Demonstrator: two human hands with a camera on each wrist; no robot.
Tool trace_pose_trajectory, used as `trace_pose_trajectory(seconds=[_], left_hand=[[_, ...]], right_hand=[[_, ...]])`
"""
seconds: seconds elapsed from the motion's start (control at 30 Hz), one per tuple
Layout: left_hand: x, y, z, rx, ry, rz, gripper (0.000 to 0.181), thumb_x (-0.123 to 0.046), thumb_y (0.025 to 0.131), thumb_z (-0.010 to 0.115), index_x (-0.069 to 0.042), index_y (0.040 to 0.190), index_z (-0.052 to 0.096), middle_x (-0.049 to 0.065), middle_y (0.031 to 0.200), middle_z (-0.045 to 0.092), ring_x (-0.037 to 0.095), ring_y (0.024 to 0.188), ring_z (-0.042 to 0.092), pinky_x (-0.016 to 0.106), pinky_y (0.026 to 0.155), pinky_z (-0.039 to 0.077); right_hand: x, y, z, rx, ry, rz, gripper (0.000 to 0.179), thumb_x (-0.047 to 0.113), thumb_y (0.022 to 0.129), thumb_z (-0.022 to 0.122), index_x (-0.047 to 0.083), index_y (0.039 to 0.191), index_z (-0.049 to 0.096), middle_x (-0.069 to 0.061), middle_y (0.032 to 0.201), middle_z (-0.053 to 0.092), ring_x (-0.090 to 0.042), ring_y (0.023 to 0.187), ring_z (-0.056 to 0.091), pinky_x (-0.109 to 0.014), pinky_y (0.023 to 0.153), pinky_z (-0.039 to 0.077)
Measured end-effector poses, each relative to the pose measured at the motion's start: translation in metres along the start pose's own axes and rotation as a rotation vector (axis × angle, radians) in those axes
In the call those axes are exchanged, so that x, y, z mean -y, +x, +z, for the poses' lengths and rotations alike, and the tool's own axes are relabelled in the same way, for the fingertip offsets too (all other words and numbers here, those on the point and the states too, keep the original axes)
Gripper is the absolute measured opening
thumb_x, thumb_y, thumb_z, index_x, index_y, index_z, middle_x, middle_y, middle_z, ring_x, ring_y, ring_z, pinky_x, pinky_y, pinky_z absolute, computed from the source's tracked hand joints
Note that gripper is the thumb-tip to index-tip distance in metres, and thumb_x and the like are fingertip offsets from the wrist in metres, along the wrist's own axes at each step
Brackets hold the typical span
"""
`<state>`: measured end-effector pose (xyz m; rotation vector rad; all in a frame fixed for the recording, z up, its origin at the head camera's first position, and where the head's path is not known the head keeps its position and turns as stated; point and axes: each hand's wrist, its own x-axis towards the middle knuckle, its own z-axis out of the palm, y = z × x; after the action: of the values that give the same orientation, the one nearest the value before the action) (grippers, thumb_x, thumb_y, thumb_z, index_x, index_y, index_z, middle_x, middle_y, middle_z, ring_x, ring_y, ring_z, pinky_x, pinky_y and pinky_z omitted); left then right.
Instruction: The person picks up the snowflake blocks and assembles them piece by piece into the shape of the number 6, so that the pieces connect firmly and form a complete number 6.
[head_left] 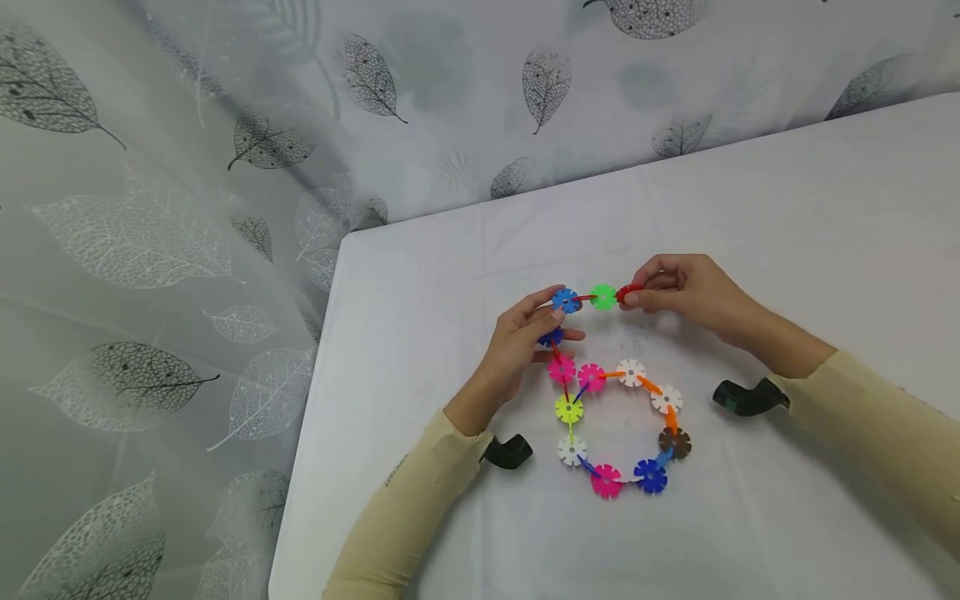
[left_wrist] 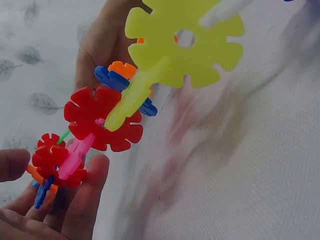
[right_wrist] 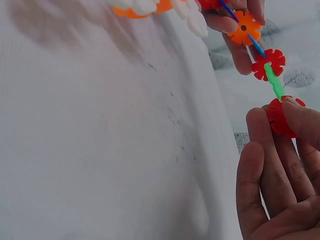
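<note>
A chain of notched, flower-shaped plastic discs runs between both hands and joins a ring of more discs below. My left hand (head_left: pixel 513 346) holds the chain at its upper left bend, thumb and fingers around a blue disc (head_left: pixel 566 300), with a darker blue disc (head_left: pixel 551 337) by the fingers. Between thumb and index finger, my right hand (head_left: pixel 697 293) pinches the red end disc (right_wrist: pixel 278 120). A green disc (head_left: pixel 603 297) spans the stretch between the hands. In the ring are a brown disc (head_left: pixel 675 443), a yellow disc (head_left: pixel 568 409), and several white, pink and blue ones.
White cloth covers the table (head_left: pixel 420 333). A leaf-patterned curtain (head_left: pixel 450 92) hangs along its back and left edges. Black curved wrist pieces (head_left: pixel 508 452) stick out by both sleeves, the right sleeve (head_left: pixel 862 417) reaching in from the right.
</note>
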<state>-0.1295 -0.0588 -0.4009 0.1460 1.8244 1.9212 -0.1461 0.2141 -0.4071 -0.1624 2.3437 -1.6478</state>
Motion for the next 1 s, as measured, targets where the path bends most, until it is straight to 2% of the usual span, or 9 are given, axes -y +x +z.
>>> trace_pose_trajectory(seconds=[0.17, 0.3, 0.5, 0.7, 0.83, 1.0], left_hand=[[0.0005, 0.0014, -0.0015, 0.011, 0.001, -0.006, 0.049, -0.022, 0.105, 0.058, -0.015, 0.152, 0.047, 0.018, 0.134, 0.063, 0.023, 0.101, 0.073, 0.025, 0.066, 0.054], [0.0003, 0.0016, -0.0024, 0.026, 0.009, -0.009, 0.049, -0.024, 0.105, 0.057, -0.016, 0.153, 0.047, 0.023, 0.130, 0.064, 0.026, 0.103, 0.072, 0.026, 0.068, 0.055], [0.0009, 0.0029, -0.0036, 0.098, 0.095, 0.028, 0.052, -0.025, 0.108, 0.051, -0.022, 0.158, 0.038, 0.022, 0.131, 0.062, 0.037, 0.106, 0.070, 0.029, 0.071, 0.057], [0.0007, 0.0051, -0.0026, 0.138, 0.153, 0.091, 0.046, -0.023, 0.108, 0.052, -0.015, 0.153, 0.047, 0.020, 0.131, 0.065, 0.033, 0.106, 0.070, 0.026, 0.066, 0.054], [-0.0006, 0.0066, -0.0022, 0.145, 0.189, 0.104, 0.045, -0.023, 0.107, 0.053, -0.015, 0.151, 0.050, 0.017, 0.130, 0.066, 0.027, 0.105, 0.072, 0.026, 0.062, 0.050], [-0.0014, 0.0090, -0.0020, 0.174, 0.219, 0.106, 0.047, -0.022, 0.108, 0.051, -0.017, 0.154, 0.046, 0.014, 0.136, 0.063, 0.022, 0.105, 0.071, 0.028, 0.068, 0.054]], right_hand=[[-0.0017, -0.0002, 0.0024, -0.008, 0.047, -0.006, 0.031, 0.023, 0.092, 0.078, 0.002, 0.111, 0.065, -0.007, 0.106, 0.075, -0.020, 0.096, 0.072, -0.027, 0.080, 0.058], [-0.0013, -0.0024, 0.0028, -0.022, 0.050, -0.031, 0.029, 0.022, 0.091, 0.079, 0.003, 0.111, 0.070, -0.003, 0.113, 0.074, -0.013, 0.100, 0.070, -0.025, 0.081, 0.057], [0.0000, -0.0052, 0.0032, -0.124, 0.038, -0.087, 0.023, 0.016, 0.088, 0.082, 0.001, 0.105, 0.076, 0.002, 0.097, 0.076, -0.016, 0.088, 0.070, -0.028, 0.069, 0.055], [0.0010, -0.0044, 0.0041, -0.187, 0.017, -0.162, 0.017, 0.007, 0.085, 0.083, 0.000, 0.099, 0.078, 0.000, 0.091, 0.077, -0.014, 0.084, 0.070, -0.026, 0.067, 0.052], [0.0021, -0.0047, 0.0036, -0.205, -0.012, -0.158, 0.017, 0.010, 0.085, 0.083, 0.001, 0.098, 0.078, 0.002, 0.091, 0.077, -0.013, 0.083, 0.069, -0.027, 0.064, 0.050], [0.0002, -0.0051, 0.0017, -0.221, -0.011, -0.140, 0.019, 0.013, 0.085, 0.084, 0.001, 0.100, 0.079, 0.005, 0.092, 0.077, -0.012, 0.083, 0.068, -0.026, 0.064, 0.050]])
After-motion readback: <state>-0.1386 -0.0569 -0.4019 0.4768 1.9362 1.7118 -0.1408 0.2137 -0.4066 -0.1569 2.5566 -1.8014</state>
